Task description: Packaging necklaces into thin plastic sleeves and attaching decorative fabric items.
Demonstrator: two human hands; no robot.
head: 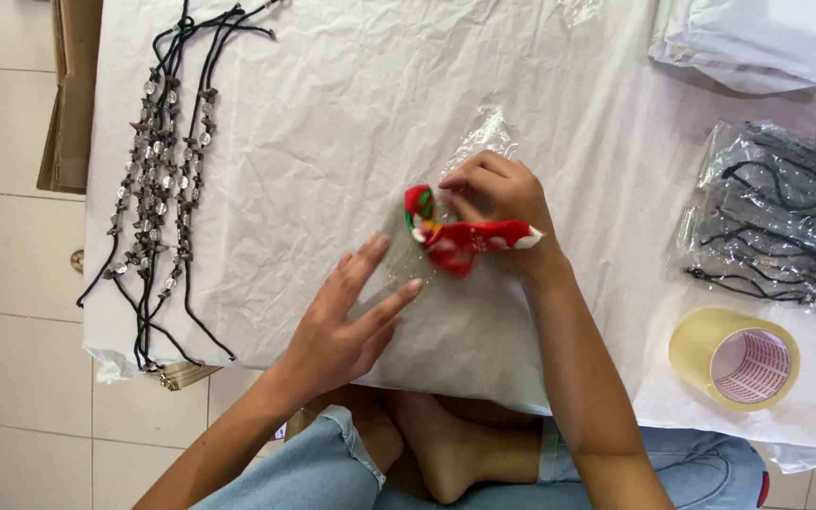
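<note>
Head view shows my left hand (351, 316) flat and open on the clear plastic bag (469, 170), my right hand (495, 194) pinching its edge beside the red fabric piece (460, 241) mid-surface, and the slippery film could slide free, I judge.

My right hand (498, 194) covering part of the red patterned cloth piece (465, 241), clear plastic bag (484, 132) under it hard to trace, packets of black cords (776, 217) cut off at the right edge, folded white sheets (767, 38) cropped far right, cardboard (68, 94) partly under the white paper (332, 94).
</note>
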